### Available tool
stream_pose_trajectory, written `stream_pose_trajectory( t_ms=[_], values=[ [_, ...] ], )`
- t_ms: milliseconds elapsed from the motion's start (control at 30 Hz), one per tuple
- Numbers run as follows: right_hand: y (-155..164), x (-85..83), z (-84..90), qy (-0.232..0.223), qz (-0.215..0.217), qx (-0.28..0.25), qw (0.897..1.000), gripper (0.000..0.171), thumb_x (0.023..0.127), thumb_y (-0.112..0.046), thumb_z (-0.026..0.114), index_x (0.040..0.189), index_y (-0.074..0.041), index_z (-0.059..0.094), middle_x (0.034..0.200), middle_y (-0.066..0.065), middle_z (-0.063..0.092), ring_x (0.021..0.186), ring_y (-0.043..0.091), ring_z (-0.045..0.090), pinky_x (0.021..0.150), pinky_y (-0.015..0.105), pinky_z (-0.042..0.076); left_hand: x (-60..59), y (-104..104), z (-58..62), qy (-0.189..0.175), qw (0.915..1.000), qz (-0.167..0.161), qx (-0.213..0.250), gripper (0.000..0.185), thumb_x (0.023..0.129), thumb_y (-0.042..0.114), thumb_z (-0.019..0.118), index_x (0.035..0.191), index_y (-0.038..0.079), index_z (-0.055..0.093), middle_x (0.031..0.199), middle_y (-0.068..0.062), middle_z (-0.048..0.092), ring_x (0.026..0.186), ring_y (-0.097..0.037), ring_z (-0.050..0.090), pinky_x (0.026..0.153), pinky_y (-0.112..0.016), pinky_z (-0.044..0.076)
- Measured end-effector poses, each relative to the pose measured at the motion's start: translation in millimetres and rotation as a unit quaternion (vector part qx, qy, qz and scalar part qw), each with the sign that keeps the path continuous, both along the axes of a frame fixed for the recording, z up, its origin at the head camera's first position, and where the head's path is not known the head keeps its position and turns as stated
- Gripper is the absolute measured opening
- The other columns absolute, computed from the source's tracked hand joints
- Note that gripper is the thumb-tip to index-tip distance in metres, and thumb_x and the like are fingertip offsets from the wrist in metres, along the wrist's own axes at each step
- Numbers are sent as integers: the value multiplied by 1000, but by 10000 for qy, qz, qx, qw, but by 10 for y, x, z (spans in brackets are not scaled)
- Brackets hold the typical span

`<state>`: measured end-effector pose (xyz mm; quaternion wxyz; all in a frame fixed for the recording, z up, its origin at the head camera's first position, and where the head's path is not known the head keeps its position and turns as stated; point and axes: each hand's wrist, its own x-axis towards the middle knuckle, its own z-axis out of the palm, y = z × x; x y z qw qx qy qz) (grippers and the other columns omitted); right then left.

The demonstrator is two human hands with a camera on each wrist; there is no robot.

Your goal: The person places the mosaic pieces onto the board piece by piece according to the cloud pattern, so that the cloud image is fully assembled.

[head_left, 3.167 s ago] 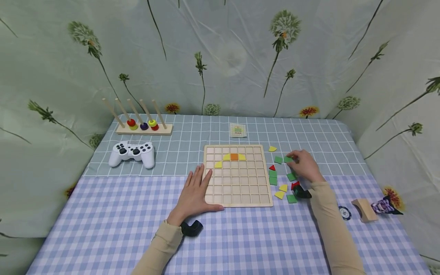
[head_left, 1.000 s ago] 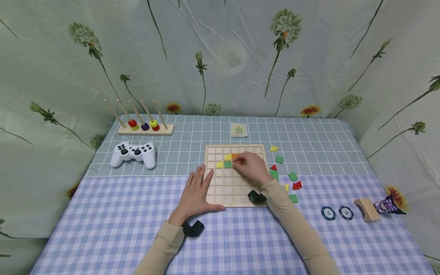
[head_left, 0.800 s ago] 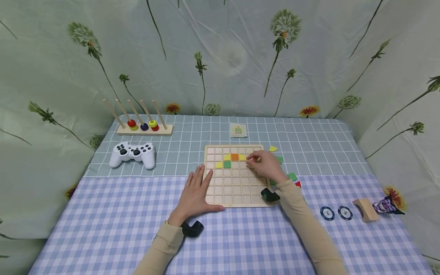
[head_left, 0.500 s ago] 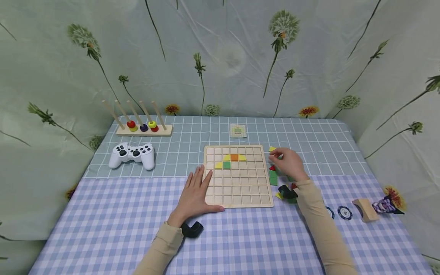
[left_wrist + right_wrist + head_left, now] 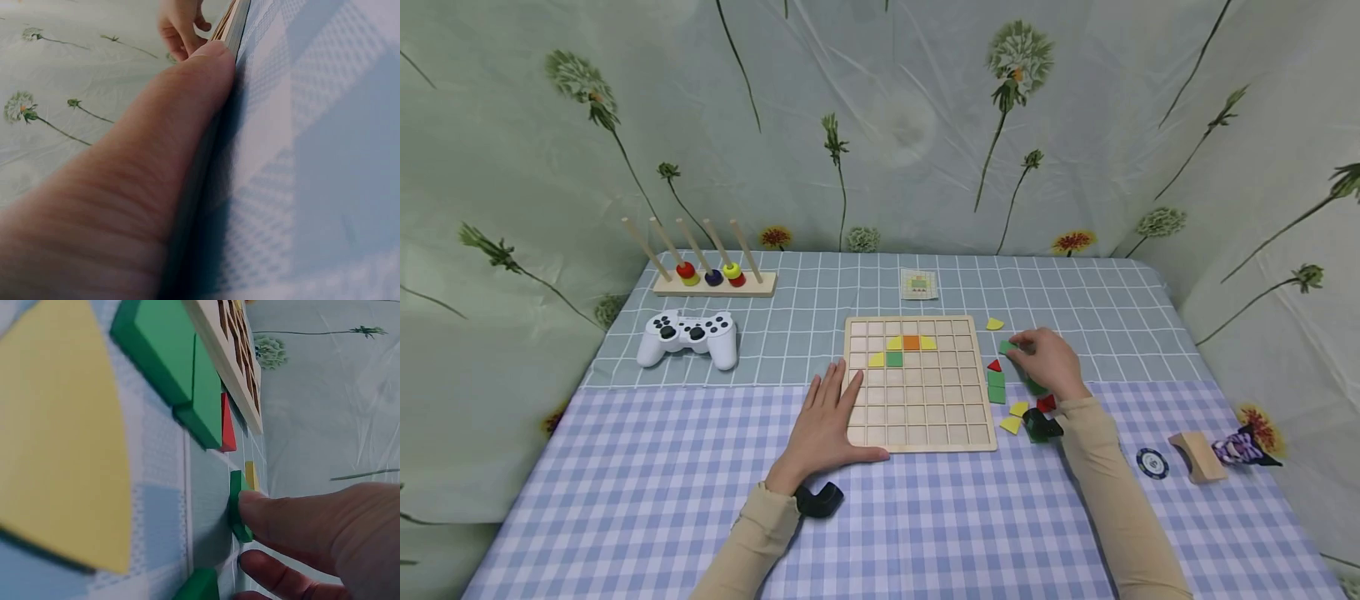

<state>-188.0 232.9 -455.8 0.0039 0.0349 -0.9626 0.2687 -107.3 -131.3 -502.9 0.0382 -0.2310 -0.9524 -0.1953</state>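
While the left hand (image 5: 827, 417) is lying flat, fingers spread, pressing the wooden grid board (image 5: 917, 421) at its near left corner, the right hand (image 5: 1047, 360) is closing its fingertips on a green square tile (image 5: 1007, 347) lying just right of the board. Tilted on edge, that tile is risking a slip, and the sleeve could be sweeping the loose tiles (image 5: 1017, 417) beneath the wrist.

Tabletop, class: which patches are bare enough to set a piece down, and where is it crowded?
Bare: the checked cloth in front of the white game controller, left of the left hand; also the wooden grid board's lower rows. Crowded: the strip right of the board, where the right hand touches a green square tile.
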Motion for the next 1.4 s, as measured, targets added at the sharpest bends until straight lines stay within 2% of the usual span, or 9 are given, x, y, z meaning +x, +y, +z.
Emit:
stream_pose_trajectory(
  t_ms=[100,333,500,733,900,1133,1300,1400],
  values=[
    [-12,1,5,62,-35,-43,10000,23,86,-16,70,102,0,65,91,15,61,83,31,58,66,43,46,-1,-3,2,18,10000,6,-26,123,63,84,57,152,7,22,156,-20,7,143,-32,3,114,-44,1],
    [-89,39,39,256,-6,-22,9997,16,80,-15,74,83,-10,59,80,7,62,63,23,53,51,33,37,-3,0,12,-6,10000,-21,3,122,63,84,57,152,7,21,156,-20,7,143,-31,2,114,-44,1],
    [-292,52,73,581,208,-405,9973,17,78,-15,76,79,-12,60,80,5,65,59,18,54,48,32,37,-6,-11,4,-4,10000,-14,26,123,62,84,58,152,7,22,156,-20,7,143,-31,2,114,-43,0],
    [-790,44,108,367,735,-1038,9912,16,78,-16,79,79,-12,63,81,3,66,57,16,50,51,31,39,-17,-5,-17,-51,9999,24,-84,123,63,86,54,152,9,19,156,-18,5,143,-29,-1,114,-42,-2],
    [-1047,8,73,175,914,-1262,9876,10,80,-16,77,80,-13,68,82,0,66,58,16,48,52,30,39,-16,5,-11,-169,9997,60,-139,124,63,87,54,153,10,17,157,-18,3,143,-28,-2,114,-41,-3],
    [-1210,-41,1,24,973,-1026,9900,4,83,-17,74,85,-14,72,83,-3,67,68,17,55,60,32,44,-22,4,-20,-211,9996,58,-197,124,63,87,53,153,11,16,157,-17,1,143,-27,-4,114,-40,-5],
    [-1251,-56,-48,263,987,-643,9927,7,84,-17,74,89,-12,75,87,-1,66,80,19,62,68,36,49,-21,0,-20,-162,9997,63,-190,124,62,87,53,153,11,16,157,-17,2,143,-27,-3,114,-39,-4],
    [-1274,-56,-69,349,958,-418,9939,6,84,-17,73,87,-12,75,85,0,63,78,18,60,66,35,49,-20,4,-18,-175,9996,75,-194,124,62,87,53,153,11,16,157,-17,2,143,-27,-3,114,-39,-4]
  ],
)
